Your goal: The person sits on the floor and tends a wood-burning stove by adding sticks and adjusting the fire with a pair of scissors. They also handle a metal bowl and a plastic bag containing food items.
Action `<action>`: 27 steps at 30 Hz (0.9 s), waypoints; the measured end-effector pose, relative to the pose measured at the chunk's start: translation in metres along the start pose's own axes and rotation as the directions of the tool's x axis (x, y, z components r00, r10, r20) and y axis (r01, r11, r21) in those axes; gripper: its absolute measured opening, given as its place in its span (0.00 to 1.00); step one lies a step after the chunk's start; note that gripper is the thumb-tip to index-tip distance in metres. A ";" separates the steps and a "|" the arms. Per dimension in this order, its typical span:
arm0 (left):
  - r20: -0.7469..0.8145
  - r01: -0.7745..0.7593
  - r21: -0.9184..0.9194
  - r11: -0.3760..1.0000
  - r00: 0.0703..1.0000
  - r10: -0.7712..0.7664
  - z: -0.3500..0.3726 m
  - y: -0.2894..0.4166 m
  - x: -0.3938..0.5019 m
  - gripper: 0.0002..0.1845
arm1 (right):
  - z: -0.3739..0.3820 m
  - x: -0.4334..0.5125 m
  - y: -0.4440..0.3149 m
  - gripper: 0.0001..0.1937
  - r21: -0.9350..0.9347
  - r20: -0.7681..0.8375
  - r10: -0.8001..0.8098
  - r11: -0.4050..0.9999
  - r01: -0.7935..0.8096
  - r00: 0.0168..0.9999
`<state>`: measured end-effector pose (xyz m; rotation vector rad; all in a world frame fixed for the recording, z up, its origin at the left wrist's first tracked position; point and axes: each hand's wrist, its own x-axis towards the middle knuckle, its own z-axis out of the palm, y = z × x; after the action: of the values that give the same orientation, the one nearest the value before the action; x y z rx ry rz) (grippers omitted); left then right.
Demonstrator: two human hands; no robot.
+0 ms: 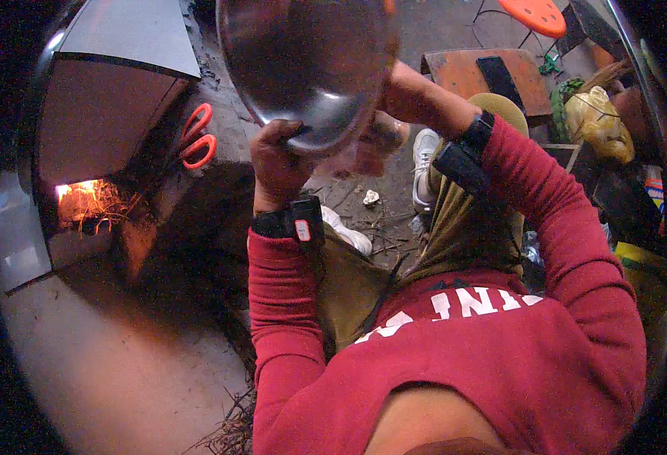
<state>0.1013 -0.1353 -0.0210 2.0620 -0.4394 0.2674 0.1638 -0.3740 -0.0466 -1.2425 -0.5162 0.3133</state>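
Observation:
A large shiny metal basin (310,62) is tilted up in front of me, with its dark inside facing the camera. My left hand (281,159) grips its near rim, the thumb lying over the edge. At the basin's right side, my right hand (393,94) reaches behind the rim. Its fingers are hidden, so their hold cannot be made out. Below the basin's right edge is a blurred, skin-toned patch, perhaps a reflection on the metal. Both wrists wear black straps with small boxes.
Fire burns in a stove opening (91,202) to the left, with twigs in it. Orange-handled scissors (199,136) are beside the stove. A dark phone (501,82) rests on a wooden stool (453,68). Farther right are a yellow plastic bag (600,125) and an orange stool (538,17).

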 end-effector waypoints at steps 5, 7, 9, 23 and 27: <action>-0.006 0.020 -0.026 0.999 1.000 -0.020 -0.001 0.007 -0.001 0.09 | -0.008 0.013 0.036 0.12 0.011 0.166 0.052 0.998 -0.055 0.985; 0.000 0.020 0.083 0.996 1.000 -0.020 -0.002 0.014 0.002 0.10 | -0.011 0.021 0.064 0.11 0.089 0.290 0.232 0.959 -0.268 0.928; 0.037 0.230 -0.272 0.935 0.973 -0.229 -0.001 0.023 0.004 0.10 | -0.005 0.027 0.089 0.11 0.132 0.383 0.344 0.898 -0.419 0.858; 0.532 0.658 -0.752 -0.035 0.575 -0.621 0.002 -0.002 0.020 0.13 | 0.030 0.005 0.053 0.18 -0.140 0.418 0.215 0.975 -0.172 0.882; 0.542 0.658 -0.753 -0.030 0.593 -0.596 0.003 -0.003 0.016 0.13 | 0.025 0.010 0.078 0.11 -0.190 0.259 0.335 0.937 -0.292 0.906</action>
<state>0.1174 -0.1400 -0.0188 0.8458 0.3810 -0.5611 0.1630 -0.3252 -0.1130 -1.4350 -0.5947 0.7507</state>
